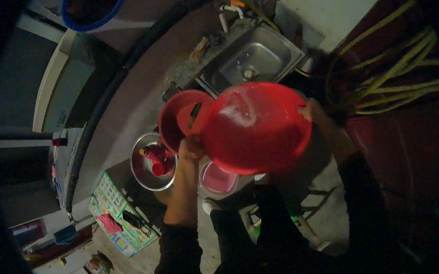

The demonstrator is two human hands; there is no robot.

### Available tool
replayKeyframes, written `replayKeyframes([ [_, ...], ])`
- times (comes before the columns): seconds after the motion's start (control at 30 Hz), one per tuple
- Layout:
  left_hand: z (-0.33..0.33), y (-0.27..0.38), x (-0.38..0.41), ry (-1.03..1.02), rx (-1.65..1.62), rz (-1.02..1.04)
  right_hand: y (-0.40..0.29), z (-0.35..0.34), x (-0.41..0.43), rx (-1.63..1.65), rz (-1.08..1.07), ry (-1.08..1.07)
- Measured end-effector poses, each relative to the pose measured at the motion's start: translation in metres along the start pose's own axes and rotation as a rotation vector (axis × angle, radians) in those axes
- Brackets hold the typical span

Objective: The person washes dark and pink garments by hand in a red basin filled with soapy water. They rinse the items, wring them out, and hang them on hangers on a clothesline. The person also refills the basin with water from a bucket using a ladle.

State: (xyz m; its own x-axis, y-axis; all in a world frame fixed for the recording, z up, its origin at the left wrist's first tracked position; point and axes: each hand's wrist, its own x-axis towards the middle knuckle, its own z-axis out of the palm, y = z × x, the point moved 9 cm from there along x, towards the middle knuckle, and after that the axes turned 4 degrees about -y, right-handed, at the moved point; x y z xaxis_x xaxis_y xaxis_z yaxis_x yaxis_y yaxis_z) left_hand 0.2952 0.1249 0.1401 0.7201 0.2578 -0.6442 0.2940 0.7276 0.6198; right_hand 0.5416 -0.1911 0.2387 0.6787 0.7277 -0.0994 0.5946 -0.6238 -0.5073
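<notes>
A large red plastic basin (261, 134) is held up in front of me by both hands. My left hand (190, 148) grips its left rim, and my right hand (307, 111) has hold of the rim at the right. A whitish wet patch shines on the basin's upper part. Partly behind it, to the left, stands a second red basin (171, 121) with a dark elongated object (195, 111) inside. Beyond the held basin is a stainless steel sink (263, 55) with a few white specks near its drain. A small pink tub (218, 177) sits below, near my feet.
A metal bowl (135, 168) at left contains a pink bottle (152, 154) and a red cup (158, 169). Farther left, a printed board (110, 194) carries a pink cloth (110, 223) and a dark phone-like object (131, 219). Yellow hose (385, 78) hangs at right; a white tap (232, 10) stands behind the sink.
</notes>
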Motion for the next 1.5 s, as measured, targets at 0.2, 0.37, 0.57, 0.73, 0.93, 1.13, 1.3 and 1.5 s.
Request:
replayKeyframes([
  [0.2,0.053,0.096,0.016,0.123,-0.260,0.079,0.047,0.054,0.071,-0.383,-0.119,-0.642],
  [0.37,0.028,0.107,0.069,0.182,-0.301,-0.020,0.068,0.035,0.091,0.354,-0.102,-0.460],
  [0.57,0.045,0.063,0.058,0.105,-0.141,0.092,0.057,0.006,0.119,-0.102,-0.138,-0.379],
  [0.73,0.024,-0.038,0.075,0.312,-0.291,-0.144,0.018,-0.052,0.114,-0.254,0.218,-0.103],
  [0.93,0.063,-0.043,0.092,-0.050,-0.502,0.071,0.059,-0.080,0.029,0.159,0.423,0.307],
  [1.13,0.154,0.050,0.037,0.134,-0.431,-0.011,0.114,-0.048,0.028,0.329,0.335,0.442],
  [1.3,0.078,0.062,0.045,0.255,-0.310,0.017,0.109,-0.004,0.059,0.197,0.451,0.253],
  [1.5,0.103,0.153,0.045,-0.514,0.048,0.457,0.149,0.091,0.061,0.197,0.234,0.165],
])
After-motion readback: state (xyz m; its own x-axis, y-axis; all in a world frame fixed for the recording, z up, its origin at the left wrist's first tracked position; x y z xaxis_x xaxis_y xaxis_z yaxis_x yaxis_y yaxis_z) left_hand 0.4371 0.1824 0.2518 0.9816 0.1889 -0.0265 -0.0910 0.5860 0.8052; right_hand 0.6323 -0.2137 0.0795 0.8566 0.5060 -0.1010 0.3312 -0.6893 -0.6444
